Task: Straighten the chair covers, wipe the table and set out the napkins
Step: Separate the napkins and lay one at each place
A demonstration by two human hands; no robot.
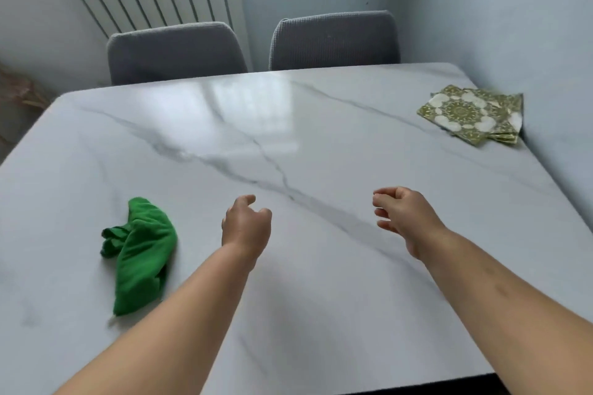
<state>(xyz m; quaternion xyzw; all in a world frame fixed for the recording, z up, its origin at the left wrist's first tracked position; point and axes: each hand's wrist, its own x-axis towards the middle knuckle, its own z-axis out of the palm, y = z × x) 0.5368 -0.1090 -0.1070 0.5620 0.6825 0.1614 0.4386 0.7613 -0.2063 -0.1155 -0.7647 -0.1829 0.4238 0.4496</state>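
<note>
A white marble-patterned table (288, 125) fills the view, seen from above by the person standing at its near edge. At the left, a crumpled green cloth (141, 256) lies on the tabletop, touched by nothing. Just to its right the left hand (246, 228) hovers over the table, fingers loosely curled, holding nothing. The right hand (404, 218) hovers further right, fingers likewise loosely curled and empty. Beyond the far edge stand two chairs in grey covers (175, 51), which look smooth. At the far right, near the wall, a fanned stack of green patterned napkins (471, 114) rests on the table, not yet set out. Whether the table is wiped cannot be told.
</note>
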